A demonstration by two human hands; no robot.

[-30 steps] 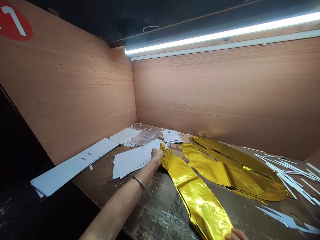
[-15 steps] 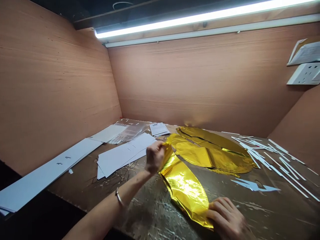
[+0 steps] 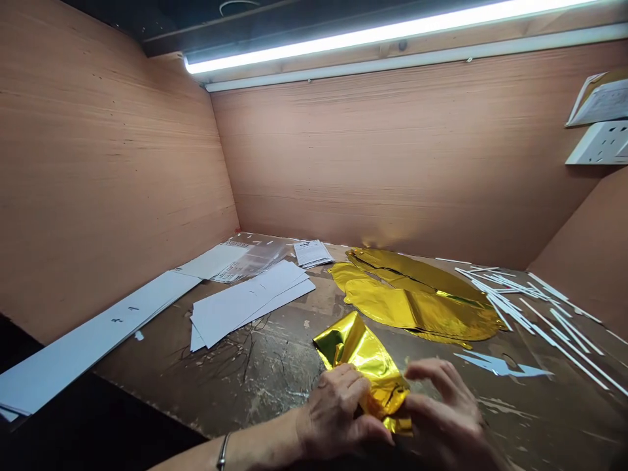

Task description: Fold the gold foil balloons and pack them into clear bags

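A shiny gold foil piece (image 3: 360,347) lies folded on the worn brown table, near its front edge. My left hand (image 3: 338,412) is closed on the foil's near left side, a metal bangle on the wrist. At the foil's right edge, my right hand (image 3: 444,412) has its fingers curled and partly smeared by motion; whether it grips the foil I cannot make out. Several flat gold foil pieces (image 3: 422,304) lie overlapping behind, toward the back wall.
White card strips (image 3: 250,301) and a long white strip (image 3: 98,337) lie on the left. Printed papers (image 3: 313,254) are at the back. Thin white sticks (image 3: 534,314) and a pale blue cut-out (image 3: 500,364) are on the right. A socket (image 3: 598,144) is on the wall.
My left hand has come down and toward me from the foil's far end, and the foil is now folded and bunched. My right hand stays near the same place with its fingers moved.
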